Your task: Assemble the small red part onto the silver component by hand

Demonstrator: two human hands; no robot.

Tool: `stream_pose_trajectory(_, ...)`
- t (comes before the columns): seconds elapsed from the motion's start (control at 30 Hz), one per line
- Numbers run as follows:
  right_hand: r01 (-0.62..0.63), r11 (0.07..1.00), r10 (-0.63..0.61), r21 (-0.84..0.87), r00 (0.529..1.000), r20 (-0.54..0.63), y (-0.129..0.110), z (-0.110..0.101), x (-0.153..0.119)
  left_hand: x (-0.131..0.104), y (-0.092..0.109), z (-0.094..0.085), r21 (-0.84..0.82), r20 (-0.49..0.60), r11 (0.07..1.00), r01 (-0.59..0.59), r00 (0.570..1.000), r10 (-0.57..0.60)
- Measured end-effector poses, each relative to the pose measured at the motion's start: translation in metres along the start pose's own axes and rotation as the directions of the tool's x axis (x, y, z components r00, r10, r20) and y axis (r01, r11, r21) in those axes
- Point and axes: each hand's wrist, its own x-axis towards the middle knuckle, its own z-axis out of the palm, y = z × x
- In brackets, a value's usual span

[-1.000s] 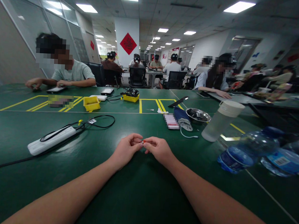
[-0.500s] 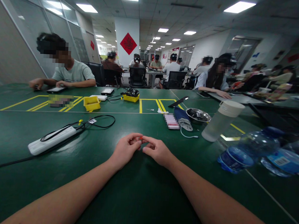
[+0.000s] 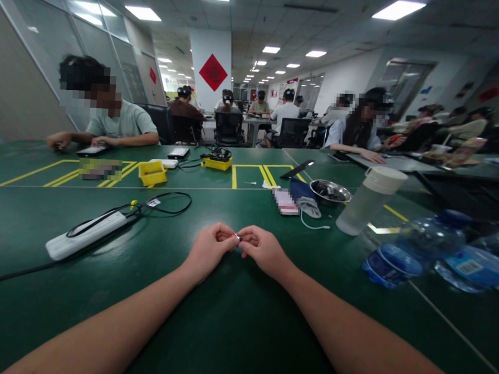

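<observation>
Over the green table (image 3: 242,332), my left hand (image 3: 210,251) and my right hand (image 3: 265,252) meet fingertip to fingertip. Between them shows a small shiny, silvery and dark piece (image 3: 237,237), too small to name. Thumb and fingers of my left hand pinch it from the left side. My right hand, also closed in a pinch, grips it from the right. The fingers hide most of the piece.
Left lies a white power strip (image 3: 90,235) with black cable. Farther back are yellow bins (image 3: 152,173), a steel bowl (image 3: 330,192) and a grey pouch (image 3: 309,207). At right stand a frosted bottle (image 3: 368,201) and water bottles (image 3: 413,248). Co-workers sit around.
The fingers of my right hand have curled in to a tighter pinch. A red-orange spot between the fingertips has given way to a silvery glint. Both hands stay in about the same place.
</observation>
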Motion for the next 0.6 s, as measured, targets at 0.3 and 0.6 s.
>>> stream_pose_trajectory(0.3,-0.001,0.993,-0.012,-0.120,0.994,-0.106,-0.0094,-0.0031,-0.0010,0.0002,0.0058,0.0014,-0.033,0.014,0.998,0.047,0.999,-0.047)
stream_pose_trajectory(0.6,0.007,0.980,-0.019,-0.198,0.998,-0.060,-0.0052,-0.0026,-0.0012,-0.0016,0.0067,0.0016,0.022,0.041,0.999,0.033,0.999,-0.034)
